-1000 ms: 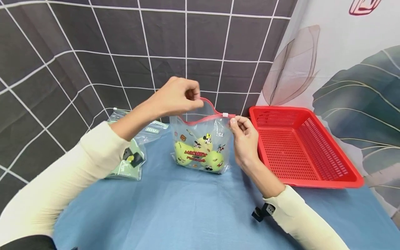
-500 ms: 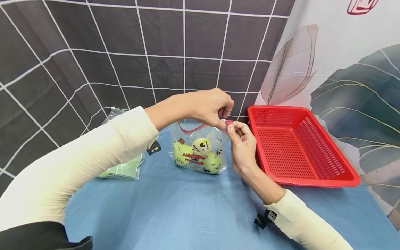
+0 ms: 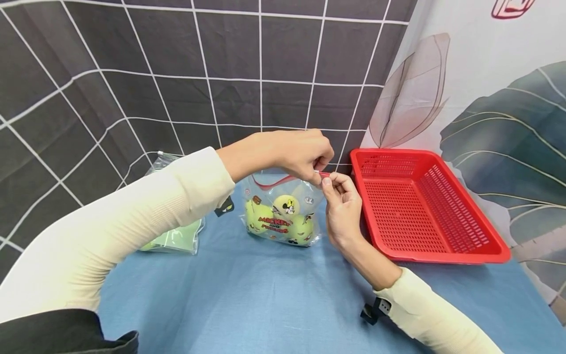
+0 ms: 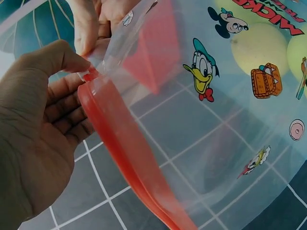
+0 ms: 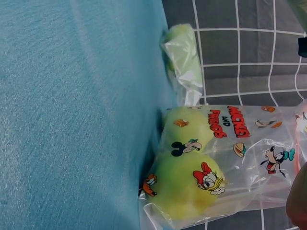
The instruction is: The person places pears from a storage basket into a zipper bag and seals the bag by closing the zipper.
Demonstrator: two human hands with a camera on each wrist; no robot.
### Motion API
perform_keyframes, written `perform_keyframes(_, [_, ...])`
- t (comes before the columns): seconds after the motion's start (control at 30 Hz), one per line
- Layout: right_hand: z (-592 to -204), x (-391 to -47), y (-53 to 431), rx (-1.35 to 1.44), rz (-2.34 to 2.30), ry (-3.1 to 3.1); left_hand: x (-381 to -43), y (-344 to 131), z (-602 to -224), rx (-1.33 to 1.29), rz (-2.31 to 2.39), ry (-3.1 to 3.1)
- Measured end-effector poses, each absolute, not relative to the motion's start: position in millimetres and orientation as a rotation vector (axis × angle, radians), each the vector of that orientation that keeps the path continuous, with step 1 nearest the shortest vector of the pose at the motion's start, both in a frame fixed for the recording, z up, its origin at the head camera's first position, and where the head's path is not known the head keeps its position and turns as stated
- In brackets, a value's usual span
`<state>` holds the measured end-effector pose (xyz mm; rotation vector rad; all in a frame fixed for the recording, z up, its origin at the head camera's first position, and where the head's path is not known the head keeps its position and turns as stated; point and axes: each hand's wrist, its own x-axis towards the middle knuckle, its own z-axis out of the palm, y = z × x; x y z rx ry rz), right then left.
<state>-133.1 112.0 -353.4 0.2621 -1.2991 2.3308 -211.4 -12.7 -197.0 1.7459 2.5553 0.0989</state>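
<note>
A clear zip bag (image 3: 275,222) printed with cartoon figures stands on the blue cloth, with several round yellow-green fruits (image 5: 184,184) inside. Its red zip strip (image 4: 129,158) runs along the top and still gapes on the left side. My left hand (image 3: 298,155) pinches the strip near its right end between thumb and finger; the slider there is mostly hidden by the fingers. Right beside it, my right hand (image 3: 345,209) pinches the bag's upper right corner. Only a blurred part of a right finger (image 5: 298,201) shows in the right wrist view.
Behind my left forearm lies another clear bag (image 3: 183,238) with pale green contents, partly hidden. A red perforated basket (image 3: 442,256) sits to the right of the bag. A dark grid-patterned cloth (image 3: 230,54) hangs behind.
My left hand has travelled right along the bag's top, from the left part of the mouth to the right corner beside my right hand. The right hand keeps its hold.
</note>
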Motion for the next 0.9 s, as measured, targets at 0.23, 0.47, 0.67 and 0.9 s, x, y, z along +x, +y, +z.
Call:
perform_keyframes(0.23, [-354, -133, 109, 0.272, 2.31, -1.301, -210, -14, -196, 1.744, 0.074, 2.56])
perform_keyframes(0.47, [-354, -130, 110, 0.309, 2.264, -1.331, -207, -19, -196, 1.714, 0.116, 2.563])
perform_keyframes(0.67, [-352, -128, 110, 0.348, 2.254, -1.356, -206, -26, -197, 1.683, 0.178, 2.565])
perform_keyframes(0.9, [-351, -127, 109, 0.348, 2.264, -1.329, -209, -32, -199, 1.69, 0.194, 2.561])
